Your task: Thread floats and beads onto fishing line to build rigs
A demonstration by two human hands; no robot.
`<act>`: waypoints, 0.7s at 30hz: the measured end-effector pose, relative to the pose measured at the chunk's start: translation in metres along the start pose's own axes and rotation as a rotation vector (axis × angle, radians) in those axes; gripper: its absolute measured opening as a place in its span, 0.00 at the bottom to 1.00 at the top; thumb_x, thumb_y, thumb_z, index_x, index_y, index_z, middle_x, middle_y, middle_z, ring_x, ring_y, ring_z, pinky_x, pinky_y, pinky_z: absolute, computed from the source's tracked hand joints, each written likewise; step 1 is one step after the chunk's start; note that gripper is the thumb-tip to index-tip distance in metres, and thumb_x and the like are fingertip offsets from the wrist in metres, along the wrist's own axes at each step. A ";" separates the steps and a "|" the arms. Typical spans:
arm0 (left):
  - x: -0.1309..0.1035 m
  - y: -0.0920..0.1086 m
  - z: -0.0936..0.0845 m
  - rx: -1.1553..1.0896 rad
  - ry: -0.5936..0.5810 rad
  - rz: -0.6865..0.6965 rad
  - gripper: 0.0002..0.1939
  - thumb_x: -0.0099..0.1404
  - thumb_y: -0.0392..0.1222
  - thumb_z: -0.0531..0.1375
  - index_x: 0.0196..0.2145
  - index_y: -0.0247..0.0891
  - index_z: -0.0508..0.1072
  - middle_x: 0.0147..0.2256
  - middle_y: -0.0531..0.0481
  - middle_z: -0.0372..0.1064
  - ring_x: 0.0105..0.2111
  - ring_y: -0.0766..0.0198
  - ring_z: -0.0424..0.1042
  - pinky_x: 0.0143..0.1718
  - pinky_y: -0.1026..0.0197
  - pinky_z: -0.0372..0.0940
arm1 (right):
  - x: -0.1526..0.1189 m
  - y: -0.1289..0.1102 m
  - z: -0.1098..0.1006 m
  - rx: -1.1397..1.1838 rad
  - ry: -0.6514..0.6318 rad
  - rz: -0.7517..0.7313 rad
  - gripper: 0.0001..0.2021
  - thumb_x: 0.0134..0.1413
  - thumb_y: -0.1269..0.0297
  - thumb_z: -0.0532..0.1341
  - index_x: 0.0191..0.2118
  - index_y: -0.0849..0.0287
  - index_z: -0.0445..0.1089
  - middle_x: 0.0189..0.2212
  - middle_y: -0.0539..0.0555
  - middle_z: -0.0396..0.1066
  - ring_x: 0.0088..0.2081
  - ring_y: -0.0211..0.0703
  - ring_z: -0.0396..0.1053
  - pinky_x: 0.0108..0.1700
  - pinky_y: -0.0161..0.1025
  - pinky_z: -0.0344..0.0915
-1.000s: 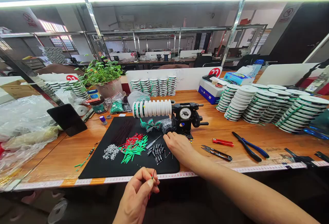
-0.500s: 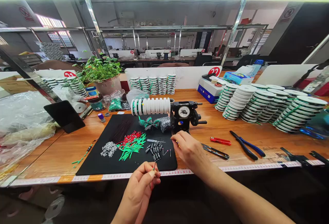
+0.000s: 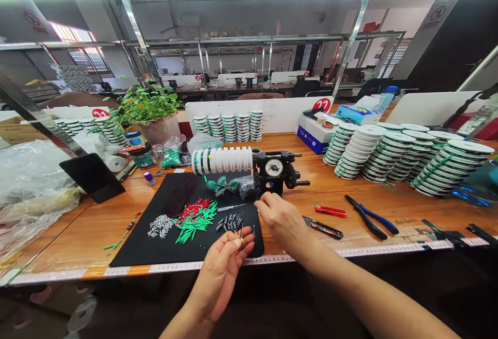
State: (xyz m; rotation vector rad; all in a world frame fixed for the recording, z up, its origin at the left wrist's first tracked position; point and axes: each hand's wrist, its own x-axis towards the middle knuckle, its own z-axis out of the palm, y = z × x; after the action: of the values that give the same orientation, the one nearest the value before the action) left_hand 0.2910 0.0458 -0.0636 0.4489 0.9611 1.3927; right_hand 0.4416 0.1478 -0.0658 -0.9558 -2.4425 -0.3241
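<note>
My left hand is closed in a pinch on a thin strand with a red part, just over the front edge of the black mat. Its other fingers are loosely curled. At the mat's right edge, my right hand has thumb and forefinger pressed together; whatever they hold is too small to make out. Small black cylinders lie just behind my left fingertips. To their left are green tubes, red pieces and a heap of small silvery metal parts.
A hand-cranked winder carrying white spools stands behind the mat. Right of my right hand lie thread snips, a red-handled cutter and pliers. Stacked spools stand at the right, a tablet at the left.
My left hand has moved up and right, closer to my right hand, and its outer fingers have loosened. My right hand stays pinched near the winder. The whole view has shifted slightly.
</note>
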 end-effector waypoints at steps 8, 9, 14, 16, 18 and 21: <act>0.001 -0.002 0.008 -0.028 -0.032 -0.014 0.14 0.50 0.41 0.75 0.24 0.34 0.74 0.47 0.39 0.77 0.51 0.53 0.72 0.54 0.57 0.67 | -0.007 0.001 -0.004 0.076 0.144 0.066 0.11 0.65 0.80 0.53 0.37 0.61 0.70 0.33 0.57 0.69 0.35 0.49 0.69 0.35 0.41 0.65; 0.000 -0.002 0.008 -0.039 -0.031 -0.020 0.13 0.51 0.41 0.75 0.24 0.34 0.75 0.47 0.40 0.77 0.51 0.54 0.73 0.54 0.57 0.68 | -0.008 0.002 -0.004 0.110 0.183 0.074 0.11 0.66 0.79 0.52 0.38 0.61 0.70 0.33 0.57 0.70 0.35 0.48 0.69 0.36 0.40 0.66; -0.007 -0.002 0.006 -0.103 0.010 -0.067 0.11 0.50 0.37 0.75 0.28 0.34 0.78 0.39 0.46 0.78 0.42 0.60 0.76 0.47 0.60 0.72 | -0.027 0.000 -0.010 0.274 0.360 0.084 0.08 0.69 0.75 0.51 0.41 0.61 0.66 0.33 0.55 0.72 0.35 0.43 0.72 0.38 0.38 0.71; -0.009 -0.003 0.007 -0.114 0.023 -0.082 0.11 0.49 0.36 0.75 0.29 0.33 0.78 0.37 0.46 0.77 0.40 0.61 0.76 0.45 0.61 0.73 | -0.042 -0.003 -0.013 0.321 0.420 0.072 0.06 0.68 0.75 0.54 0.42 0.61 0.67 0.35 0.56 0.74 0.38 0.44 0.75 0.42 0.39 0.74; -0.009 -0.006 0.009 -0.123 0.015 -0.094 0.10 0.49 0.35 0.75 0.28 0.33 0.78 0.37 0.47 0.77 0.39 0.61 0.76 0.44 0.62 0.73 | -0.057 -0.008 -0.015 0.346 0.477 0.061 0.06 0.66 0.77 0.58 0.45 0.61 0.69 0.37 0.59 0.76 0.41 0.45 0.76 0.45 0.40 0.75; -0.006 -0.013 0.013 -0.136 -0.017 -0.125 0.10 0.50 0.35 0.75 0.27 0.33 0.78 0.36 0.47 0.77 0.39 0.62 0.75 0.44 0.62 0.73 | -0.076 -0.014 -0.017 0.330 0.533 0.029 0.10 0.63 0.79 0.61 0.47 0.63 0.72 0.39 0.61 0.78 0.41 0.47 0.78 0.43 0.41 0.77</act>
State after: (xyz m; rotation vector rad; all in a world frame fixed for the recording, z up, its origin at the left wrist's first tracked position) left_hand 0.3102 0.0408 -0.0647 0.2938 0.8598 1.3296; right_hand 0.4862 0.0878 -0.0923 -0.6569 -1.9150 -0.1335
